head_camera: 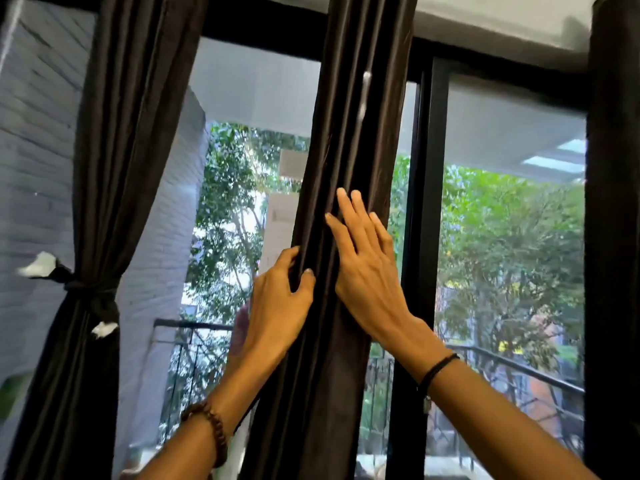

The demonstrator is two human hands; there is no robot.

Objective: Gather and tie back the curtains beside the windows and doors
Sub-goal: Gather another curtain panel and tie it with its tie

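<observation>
Now: both hands on the middle curtain

We take the middle curtain [349, 133] as landmark. It hangs loose as a narrow column in front of the glass, from the top of the frame to the bottom edge. The fabric is dark brown, slightly shiny and smooth, and falls in long vertical pleats. Two small white bits sit on it high up; we cannot tell what they are.

Our left hand [277, 299] is on its left edge at mid height. The fingers are curled round a fold and the thumb closes on it from the front, so a pleat is pinched. Our right hand [367, 268] lies flat on its front, just right of and above the left hand. Its fingers [356, 209] are straight, slightly spread, and press on the pleats.

A brown beaded bracelet [211, 431] is on the left wrist and a thin black cord band [438, 370] on the right.

Well left of the middle curtain hangs the left curtain [114, 150], same dark fabric. It is cinched in at the waist by a dark tie-back [93, 292] with white ends, and flares out above and below the knot.

Further left is a painted brick wall [31, 150], pale grey with rough courses. Just right of the middle curtain is the black door frame [420, 237], straight and matte. At the far right edge we see another dark curtain [613, 237].

Behind the middle curtain, through the glass, we see green trees [502, 237] and a dark metal railing [519, 368].
</observation>
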